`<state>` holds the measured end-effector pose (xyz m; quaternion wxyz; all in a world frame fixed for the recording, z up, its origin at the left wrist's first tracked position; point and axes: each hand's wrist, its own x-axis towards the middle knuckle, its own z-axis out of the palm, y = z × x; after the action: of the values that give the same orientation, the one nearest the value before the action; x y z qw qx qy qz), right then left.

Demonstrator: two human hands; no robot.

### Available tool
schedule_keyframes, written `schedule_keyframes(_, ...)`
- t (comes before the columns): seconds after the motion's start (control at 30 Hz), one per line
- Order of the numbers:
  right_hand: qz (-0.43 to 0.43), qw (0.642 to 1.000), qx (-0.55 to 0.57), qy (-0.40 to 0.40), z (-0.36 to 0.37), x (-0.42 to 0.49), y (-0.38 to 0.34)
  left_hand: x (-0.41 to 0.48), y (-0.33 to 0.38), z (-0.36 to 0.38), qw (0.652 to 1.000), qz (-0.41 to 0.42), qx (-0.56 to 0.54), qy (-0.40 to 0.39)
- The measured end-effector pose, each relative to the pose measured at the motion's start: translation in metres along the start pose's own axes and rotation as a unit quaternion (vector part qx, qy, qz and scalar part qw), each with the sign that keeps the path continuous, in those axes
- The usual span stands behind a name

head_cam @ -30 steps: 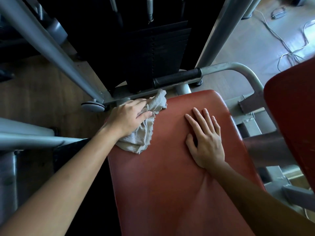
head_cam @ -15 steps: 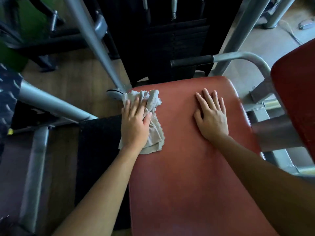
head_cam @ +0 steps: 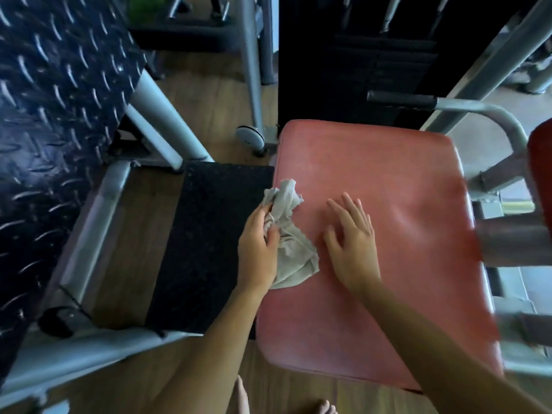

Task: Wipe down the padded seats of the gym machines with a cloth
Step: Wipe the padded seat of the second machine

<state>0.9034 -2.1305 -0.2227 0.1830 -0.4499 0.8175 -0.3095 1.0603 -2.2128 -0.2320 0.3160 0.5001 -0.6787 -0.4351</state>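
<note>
Clamps cloth point(head_cam: 291, 252) in left grip point(head_cam: 258, 243) at seat point(head_cam: 388, 174) edge; leaves most padding rightward and ahead; rests right grip point(head_cam: 354, 246) flat, fingers apart.

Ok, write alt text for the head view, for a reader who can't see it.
A person's left hand grips a crumpled grey cloth at the left edge of a red padded seat, while the right hand lies open on the pad beside it.
</note>
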Motion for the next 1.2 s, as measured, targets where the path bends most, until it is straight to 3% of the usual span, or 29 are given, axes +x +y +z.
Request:
schedule_keyframes(0.17,-0.015,1.0,-0.007,0.009,-0.004,0.032,-0.016,-0.001,-0.005,-0.025,0.984,-0.082,-0.074,0.138)
schedule_keyframes(0.4,-0.017,0.996,-0.083,-0.01,0.013,0.103,-0.039,0.038,-0.031,-0.083,0.974,-0.086,-0.109,0.18)
schedule_keyframes(0.5,0.006,0.991,-0.129,-0.019,0.032,0.142,-0.041,0.07,-0.044,-0.095,0.98,-0.072,-0.114,0.147)
schedule_keyframes(0.6,0.024,0.979,-0.198,0.045,0.051,0.152,-0.033,0.103,-0.062,-0.097,0.988,-0.049,-0.112,0.096)
schedule_keyframes(0.8,0.014,0.977,-0.198,0.081,0.054,0.152,-0.03,0.16,-0.09,-0.054,0.99,-0.045,-0.135,-0.011)
schedule_keyframes(1.07,0.02,0.977,-0.19,0.093,0.054,0.152,-0.034,0.185,-0.063,0.0,0.96,-0.056,-0.241,-0.13)
schedule_keyframes(1.2,0.023,0.978,-0.187,0.095,0.054,0.151,-0.033,0.196,-0.041,0.021,0.943,-0.103,-0.272,-0.164)
